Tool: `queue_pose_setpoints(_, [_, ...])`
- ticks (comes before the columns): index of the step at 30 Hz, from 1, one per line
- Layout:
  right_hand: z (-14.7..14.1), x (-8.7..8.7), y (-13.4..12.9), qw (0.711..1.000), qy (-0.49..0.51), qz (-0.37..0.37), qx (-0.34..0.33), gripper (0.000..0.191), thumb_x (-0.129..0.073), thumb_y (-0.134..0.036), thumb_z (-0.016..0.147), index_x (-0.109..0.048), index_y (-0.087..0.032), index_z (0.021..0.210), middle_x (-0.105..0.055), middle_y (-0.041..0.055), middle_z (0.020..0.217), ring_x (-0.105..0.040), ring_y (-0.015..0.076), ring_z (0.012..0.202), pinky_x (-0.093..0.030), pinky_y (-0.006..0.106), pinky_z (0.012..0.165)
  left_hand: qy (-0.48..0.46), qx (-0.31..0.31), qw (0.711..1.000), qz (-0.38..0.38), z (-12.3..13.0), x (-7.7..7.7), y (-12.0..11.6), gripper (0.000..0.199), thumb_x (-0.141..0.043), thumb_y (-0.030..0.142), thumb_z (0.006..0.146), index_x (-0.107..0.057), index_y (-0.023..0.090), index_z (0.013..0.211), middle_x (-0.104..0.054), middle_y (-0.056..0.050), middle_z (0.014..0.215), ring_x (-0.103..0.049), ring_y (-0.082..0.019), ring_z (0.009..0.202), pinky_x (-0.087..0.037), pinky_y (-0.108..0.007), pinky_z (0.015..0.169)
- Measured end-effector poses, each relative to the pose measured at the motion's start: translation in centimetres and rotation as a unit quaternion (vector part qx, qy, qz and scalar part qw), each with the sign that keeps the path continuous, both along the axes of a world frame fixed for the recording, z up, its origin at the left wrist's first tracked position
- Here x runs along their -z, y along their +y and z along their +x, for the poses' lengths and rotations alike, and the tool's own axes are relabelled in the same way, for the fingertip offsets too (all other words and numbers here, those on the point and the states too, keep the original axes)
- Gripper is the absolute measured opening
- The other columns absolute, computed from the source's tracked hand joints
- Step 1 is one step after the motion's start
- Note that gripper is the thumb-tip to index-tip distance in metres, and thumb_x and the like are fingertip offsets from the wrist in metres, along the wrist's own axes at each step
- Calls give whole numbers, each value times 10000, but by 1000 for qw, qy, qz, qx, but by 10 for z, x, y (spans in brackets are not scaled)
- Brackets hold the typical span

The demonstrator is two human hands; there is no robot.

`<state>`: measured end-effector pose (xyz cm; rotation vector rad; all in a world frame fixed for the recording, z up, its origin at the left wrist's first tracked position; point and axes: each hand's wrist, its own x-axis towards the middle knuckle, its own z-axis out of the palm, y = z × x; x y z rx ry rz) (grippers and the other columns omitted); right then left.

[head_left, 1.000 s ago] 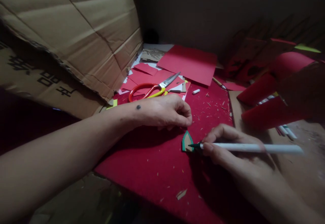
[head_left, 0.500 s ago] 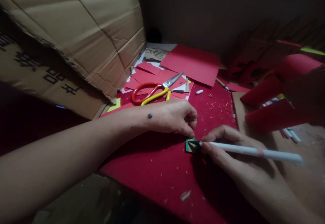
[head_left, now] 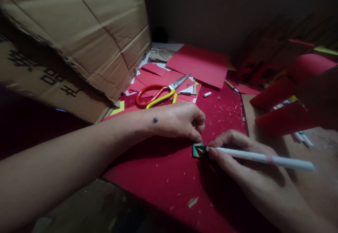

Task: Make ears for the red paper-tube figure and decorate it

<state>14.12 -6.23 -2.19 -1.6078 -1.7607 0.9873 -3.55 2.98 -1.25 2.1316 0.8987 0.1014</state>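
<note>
A small cardboard piece (head_left: 199, 151) with green colouring along its edges lies on the red tabletop (head_left: 163, 176). My left hand (head_left: 183, 121) has its fingers curled, and its thumb tip presses the top of the piece. A white marker (head_left: 261, 157) is pinched between the thumb and fingers of my right hand (head_left: 245, 162). Its dark green tip touches the cardboard piece. Part of the piece's right side is hidden by the marker tip and fingers.
Scissors with red and yellow handles (head_left: 155, 95) lie on red paper scraps behind my left hand. A white cap (head_left: 207, 94) sits nearby. A large cardboard sheet (head_left: 87, 32) stands at left; red paper tubes (head_left: 287, 120) are at right.
The marker tip has shifted very slightly left over the cardboard piece. The whole view has moved a little; both hands keep nearly the same pose.
</note>
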Motion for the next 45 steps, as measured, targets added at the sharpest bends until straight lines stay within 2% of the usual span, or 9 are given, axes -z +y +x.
queue_pose_setpoints(15, [-2, -4, -1, 1000, 3, 14, -5, 165, -621, -293, 750, -590, -211, 610, -545, -48, 449, -448, 81, 390, -267, 158, 331, -2, 6, 1000, 8, -1, 0, 0, 97, -639, 240, 710, -623, 174, 779, -531, 59, 606, -445, -67, 534, -295, -218, 525])
queue_pose_setpoints(21, [-2, -6, -3, 999, 31, -38, -8, 160, -620, -277, 736, -579, -204, 600, -515, -49, 432, -421, 76, 376, -249, 157, 326, -12, 9, 1000, 12, -2, 2, 0, 102, -646, 247, 713, -623, 172, 779, -532, 60, 599, -449, -62, 523, -298, -208, 507])
queue_pose_setpoints(28, [-3, -7, -4, 977, 155, -112, 92, 154, -641, -279, 687, -559, -206, 579, -505, -36, 457, -433, 90, 420, -305, 178, 373, -12, 10, 1000, 0, -2, 1, 0, 106, -640, 252, 715, -617, 175, 784, -534, 55, 616, -445, -67, 536, -296, -220, 519])
queue_pose_setpoints(31, [-5, -8, -3, 981, 134, -103, 91, 169, -646, -306, 701, -557, -210, 593, -512, -34, 446, -441, 95, 407, -310, 179, 362, -10, 10, 1000, 4, -2, 0, 0, 102, -639, 255, 716, -613, 178, 777, -534, 53, 621, -440, -67, 539, -287, -222, 517])
queue_pose_setpoints(40, [0, -2, 0, 998, 50, -8, 30, 153, -648, -331, 748, -609, -206, 668, -611, -14, 523, -502, 103, 446, -341, 159, 367, -7, 10, 1000, -1, -2, -1, -1, 90, -632, 251, 720, -622, 181, 776, -530, 59, 603, -447, -64, 523, -285, -212, 496])
queue_pose_setpoints(45, [-1, -2, 0, 999, 33, -12, 21, 173, -637, -364, 772, -624, -208, 700, -644, -3, 556, -538, 122, 471, -364, 177, 386, -14, 13, 1000, 1, -2, 0, 0, 94, -634, 250, 718, -617, 179, 777, -525, 60, 603, -453, -68, 534, -289, -217, 507])
